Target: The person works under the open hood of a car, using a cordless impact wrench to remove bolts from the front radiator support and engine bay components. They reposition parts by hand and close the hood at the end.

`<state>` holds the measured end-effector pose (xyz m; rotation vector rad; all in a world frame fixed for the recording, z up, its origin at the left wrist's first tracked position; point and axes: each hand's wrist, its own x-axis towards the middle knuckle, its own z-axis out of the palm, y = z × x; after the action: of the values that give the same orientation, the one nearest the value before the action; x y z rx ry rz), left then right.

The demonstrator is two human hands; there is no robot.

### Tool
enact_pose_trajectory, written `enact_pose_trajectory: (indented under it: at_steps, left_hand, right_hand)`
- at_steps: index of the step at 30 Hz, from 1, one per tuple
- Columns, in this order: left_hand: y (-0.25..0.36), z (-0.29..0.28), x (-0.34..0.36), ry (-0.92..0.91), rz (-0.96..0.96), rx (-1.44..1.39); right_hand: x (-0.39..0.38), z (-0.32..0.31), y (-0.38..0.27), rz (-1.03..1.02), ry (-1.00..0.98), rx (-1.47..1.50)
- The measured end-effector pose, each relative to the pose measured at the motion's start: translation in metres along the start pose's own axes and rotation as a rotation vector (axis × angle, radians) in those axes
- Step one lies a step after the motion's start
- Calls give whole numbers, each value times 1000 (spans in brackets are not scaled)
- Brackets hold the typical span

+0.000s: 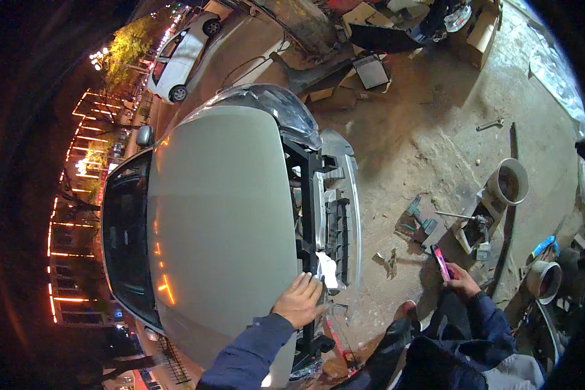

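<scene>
A pale, greyish car hood [221, 214] fills the middle of the view. My left hand [299, 301] lies on its front edge, fingers stretched out and holding nothing. Just beyond the fingertips is a bright white piece [328, 269] at the car's exposed front frame [313, 208]. My right hand [462, 283], off to the right over the ground, is closed round a phone [441, 262] with a lit pink screen. A clear headlight [266, 109] sits at the far front corner of the car.
On the dirty floor lie a cordless drill [422, 218], a wrench [490, 124] and a torn scrap [386, 262]. Two buckets, one here [508, 182] and one nearer [543, 282], stand at right. Cardboard boxes [484, 32] crowd the far side. A white car [183, 57] is parked far left.
</scene>
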<state>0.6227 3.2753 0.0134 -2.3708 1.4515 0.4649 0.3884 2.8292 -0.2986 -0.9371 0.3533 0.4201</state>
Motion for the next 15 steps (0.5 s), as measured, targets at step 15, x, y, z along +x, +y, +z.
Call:
enact_pose_trajectory:
  at_steps: [15]
  left_hand:
    - [4,23,10,62,-47,55]
  right_hand:
    - [54,48,-43,67,-211,138]
